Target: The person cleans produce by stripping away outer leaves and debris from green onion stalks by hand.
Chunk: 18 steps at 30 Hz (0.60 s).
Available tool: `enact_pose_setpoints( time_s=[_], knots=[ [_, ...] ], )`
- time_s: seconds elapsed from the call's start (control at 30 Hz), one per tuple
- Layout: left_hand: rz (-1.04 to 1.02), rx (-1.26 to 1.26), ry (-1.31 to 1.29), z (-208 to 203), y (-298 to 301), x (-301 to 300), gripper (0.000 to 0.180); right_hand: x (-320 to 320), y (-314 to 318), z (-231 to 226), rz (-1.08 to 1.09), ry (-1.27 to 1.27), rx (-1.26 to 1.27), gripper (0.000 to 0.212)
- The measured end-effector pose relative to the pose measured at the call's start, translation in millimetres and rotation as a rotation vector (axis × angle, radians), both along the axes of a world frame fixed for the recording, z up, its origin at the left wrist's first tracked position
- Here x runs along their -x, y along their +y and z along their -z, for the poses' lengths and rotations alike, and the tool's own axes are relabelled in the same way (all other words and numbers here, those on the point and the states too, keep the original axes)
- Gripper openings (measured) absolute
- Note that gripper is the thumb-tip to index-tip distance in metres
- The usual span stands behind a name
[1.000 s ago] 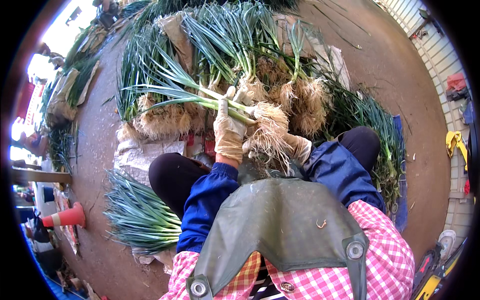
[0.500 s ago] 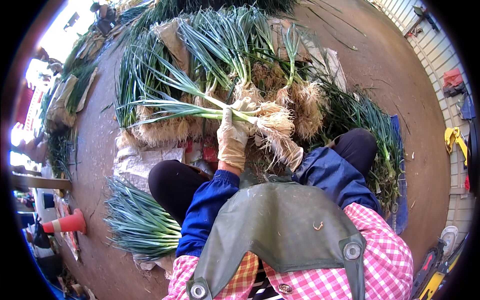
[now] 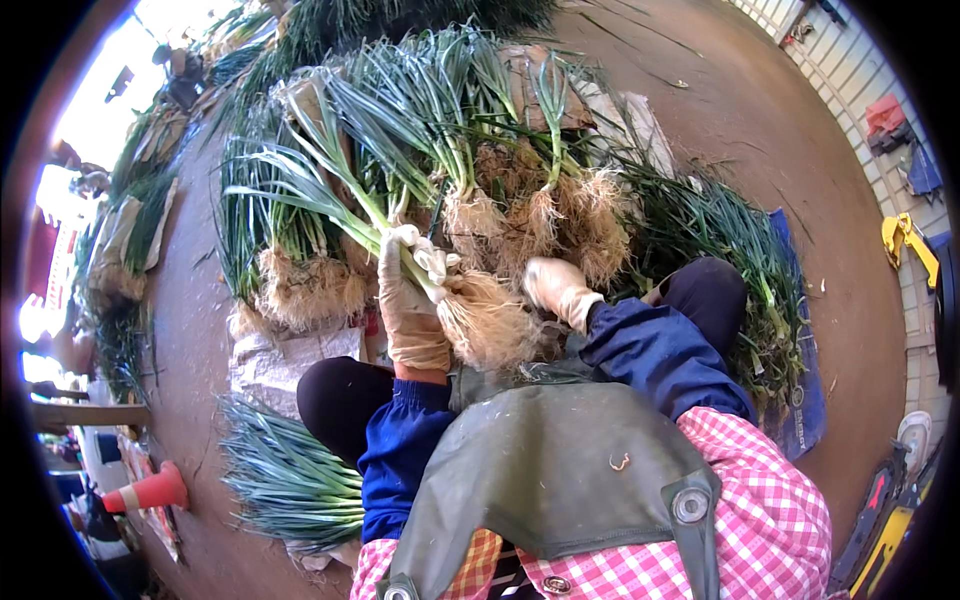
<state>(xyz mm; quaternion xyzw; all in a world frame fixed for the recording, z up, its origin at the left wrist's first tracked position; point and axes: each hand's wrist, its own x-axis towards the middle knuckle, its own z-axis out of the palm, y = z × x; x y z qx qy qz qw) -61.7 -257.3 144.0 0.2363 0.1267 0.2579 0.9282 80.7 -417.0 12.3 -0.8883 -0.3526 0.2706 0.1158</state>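
Observation:
My gloved left hand (image 3: 412, 315) grips a few green onions (image 3: 362, 230) by their white stems. Their leaves slant up to the left, and a bushy tuft of pale roots (image 3: 488, 318) hangs toward my lap at the lower right. Just right of those roots is my gloved right hand (image 3: 558, 290), its fingers curled closed; whether it holds anything is hidden. Right in front of my hands lies a wide heap of more green onions (image 3: 440, 130), roots toward me. One upright green onion (image 3: 550, 110) stands out above the brown roots (image 3: 595, 225) in that heap.
Beside my left knee rests a pile of green onions (image 3: 290, 475) with roots out of sight. More leafy stalks (image 3: 740, 260) lie on blue sheeting (image 3: 803, 400) at my right. An orange cone (image 3: 150, 488) stands at far left, and a yellow tool (image 3: 908, 245) is by the right wall.
My left hand has moved left and nearer, tilting the green onions so their roots now hang lower. The right hand, earlier beneath the roots, is now apart from them.

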Motion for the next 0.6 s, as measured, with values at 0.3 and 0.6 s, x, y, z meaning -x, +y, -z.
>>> enact_pose_setpoints(
  time_s=[0.3,0.6],
  knots=[
    [0.264,-0.005,0.235,66,-17,-20,0.032,-90,26,-40,0.830,0.397,-0.406,0.035],
    [0.245,-0.084,0.297,85,-31,-33,0.027,17,4,-83,-0.035,-0.142,-0.580,0.032]
  ],
)
